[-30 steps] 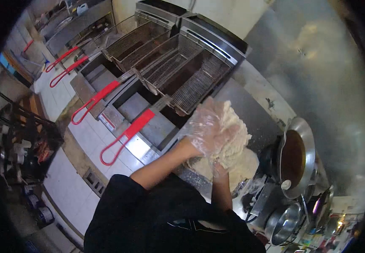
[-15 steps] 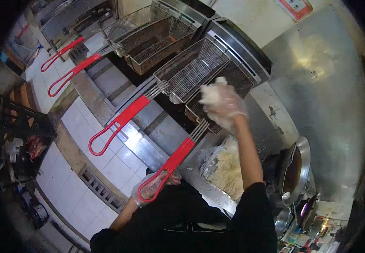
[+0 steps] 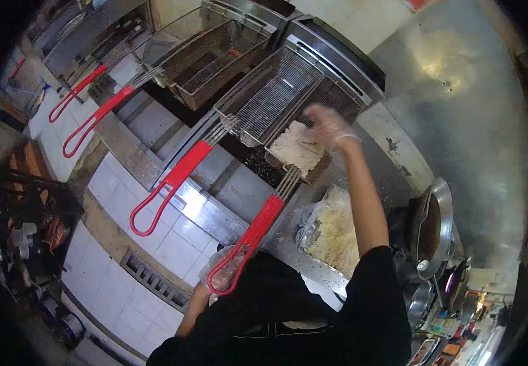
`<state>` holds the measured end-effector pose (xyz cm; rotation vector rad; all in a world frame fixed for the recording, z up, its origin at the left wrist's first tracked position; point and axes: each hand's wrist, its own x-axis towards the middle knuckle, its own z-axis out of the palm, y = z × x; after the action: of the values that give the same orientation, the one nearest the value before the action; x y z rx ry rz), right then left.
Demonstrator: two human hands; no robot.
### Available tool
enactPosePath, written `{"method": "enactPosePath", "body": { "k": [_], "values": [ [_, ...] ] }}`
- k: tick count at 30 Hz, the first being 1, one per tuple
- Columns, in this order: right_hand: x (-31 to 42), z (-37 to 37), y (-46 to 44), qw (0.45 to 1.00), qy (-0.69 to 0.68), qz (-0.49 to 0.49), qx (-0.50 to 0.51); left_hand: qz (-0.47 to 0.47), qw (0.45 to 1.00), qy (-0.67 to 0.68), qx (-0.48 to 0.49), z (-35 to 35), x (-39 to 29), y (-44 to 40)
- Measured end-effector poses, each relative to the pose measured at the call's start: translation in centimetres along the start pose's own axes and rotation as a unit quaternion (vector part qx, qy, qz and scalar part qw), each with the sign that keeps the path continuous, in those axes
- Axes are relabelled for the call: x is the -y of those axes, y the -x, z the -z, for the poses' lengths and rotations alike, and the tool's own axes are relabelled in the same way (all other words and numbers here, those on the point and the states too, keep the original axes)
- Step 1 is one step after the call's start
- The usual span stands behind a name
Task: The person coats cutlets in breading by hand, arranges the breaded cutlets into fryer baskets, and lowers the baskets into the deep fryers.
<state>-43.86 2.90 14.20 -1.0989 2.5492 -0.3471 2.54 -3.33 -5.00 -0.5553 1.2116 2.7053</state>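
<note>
Head view: coated piece [image 3: 297, 149] lies in wire basket [image 3: 336, 96]. Right hand [image 3: 330, 127] just beside piece, blurred, fingers loosely spread. Left hand [image 3: 226, 263] at red handle [image 3: 262, 221]; cannot tell whether gripping.

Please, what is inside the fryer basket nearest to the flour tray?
In the basket, a pale coated piece lies at the near end. What is under it is hidden.
</note>
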Motion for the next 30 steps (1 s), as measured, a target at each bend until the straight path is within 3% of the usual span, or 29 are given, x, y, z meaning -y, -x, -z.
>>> {"method": "enactPosePath", "body": {
  "k": [1,3,5,6,7,9,10,12,13,14,16,18,19,22,23,26,29,30],
  "values": [
    [-1.0,2.2,1.8,0.995,-0.083,0.019,-0.050,0.039,0.999,0.017,-0.008,-0.3,0.1,0.0],
    [-0.9,6.8,8.4,0.959,-0.251,0.049,-0.124,0.034,0.994,-0.103,-0.018,-3.6,-2.3,-0.2],
    [-3.7,8.1,15.9,0.929,-0.314,-0.023,-0.193,0.028,0.975,-0.221,-0.022,-7.2,-4.7,-0.9],
    [-4.7,7.4,19.7,0.910,-0.347,-0.045,-0.220,0.023,0.960,-0.280,-0.022,-8.4,-5.1,-1.7],
    [-5.7,6.8,23.4,0.889,-0.379,-0.067,-0.249,-0.028,0.897,-0.440,0.023,-7.7,-4.2,-3.4],
    [-11.1,3.3,30.4,0.906,-0.331,-0.157,-0.212,-0.038,0.896,-0.438,0.057,-10.0,-3.8,-5.4],
    [-13.9,0.5,33.7,0.913,-0.314,-0.140,-0.220,-0.041,0.896,-0.436,0.080,-11.4,-3.2,-6.5],
    [-19.0,-5.7,40.5,0.929,-0.139,-0.302,-0.160,-0.128,0.888,-0.424,0.126,-12.2,0.4,-9.6],
    [-20.0,-8.4,42.5,0.918,-0.040,-0.380,-0.104,-0.083,0.809,-0.568,0.127,-15.4,-2.1,-10.5],
    [-21.8,-11.5,44.7,0.903,0.011,-0.423,-0.080,-0.102,0.771,-0.616,0.125,-17.1,-0.8,-11.9],
    [-22.0,-14.3,46.9,0.885,0.024,-0.463,-0.046,-0.140,0.683,-0.708,0.110,-19.2,2.0,-14.1],
    [-19.8,-12.3,46.6,0.884,-0.046,-0.463,-0.038,-0.073,0.625,-0.766,0.129,-23.7,1.9,-15.6],
    [-22.1,-15.2,46.7,0.894,-0.032,-0.447,0.016,-0.042,0.593,-0.793,0.133,-25.3,2.1,-16.1],
    [-20.6,-19.4,47.1,0.891,0.025,-0.451,-0.037,-0.184,0.596,-0.775,0.103,-23.9,5.7,-17.8],
    [-19.9,-19.0,46.7,0.902,0.002,-0.430,-0.040,-0.125,0.587,-0.793,0.109,-25.3,5.2,-17.8],
    [-19.6,-21.8,45.8,0.904,0.054,-0.413,-0.097,-0.042,0.494,-0.866,0.074,-24.9,8.5,-18.2],
    [-20.6,-24.7,44.2,0.894,-0.078,-0.410,-0.163,-0.131,0.505,-0.852,0.049,-25.5,11.0,-17.8],
    [-21.4,-25.9,43.9,0.870,-0.216,-0.399,-0.192,-0.081,0.522,-0.847,0.059,-26.1,11.0,-18.0]
  ]
}}
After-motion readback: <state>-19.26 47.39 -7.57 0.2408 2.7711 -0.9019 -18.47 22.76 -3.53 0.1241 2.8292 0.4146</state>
